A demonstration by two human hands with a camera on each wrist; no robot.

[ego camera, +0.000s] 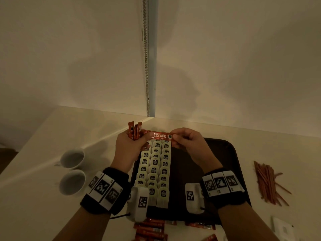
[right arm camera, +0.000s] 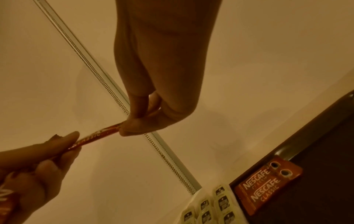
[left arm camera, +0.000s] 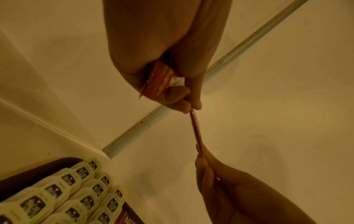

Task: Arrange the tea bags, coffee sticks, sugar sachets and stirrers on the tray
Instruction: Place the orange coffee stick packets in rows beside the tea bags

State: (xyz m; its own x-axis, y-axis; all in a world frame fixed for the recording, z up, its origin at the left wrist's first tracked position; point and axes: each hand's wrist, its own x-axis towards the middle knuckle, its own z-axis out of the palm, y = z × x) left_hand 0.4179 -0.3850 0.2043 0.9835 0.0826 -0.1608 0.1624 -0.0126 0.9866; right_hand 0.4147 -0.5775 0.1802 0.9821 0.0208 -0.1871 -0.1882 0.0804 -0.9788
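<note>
A red coffee stick (ego camera: 159, 135) is stretched level between both hands above the far end of the dark tray (ego camera: 225, 171). My left hand (ego camera: 133, 141) pinches its left end and also grips a bundle of coffee sticks (ego camera: 134, 130) standing upright. My right hand (ego camera: 184, 139) pinches the right end. The same stick (left arm camera: 195, 128) (right arm camera: 95, 137) shows edge-on in both wrist views. Three rows of white tea bags (ego camera: 154, 169) lie on the tray's left part. Two coffee sticks (right arm camera: 266, 186) lie on the tray beside them.
Two white cups (ego camera: 73, 171) stand left of the tray. A heap of thin brown stirrers (ego camera: 267, 183) lies to the right. More coffee sticks (ego camera: 151, 229) lie in front of the tray. A wall rises just behind the table.
</note>
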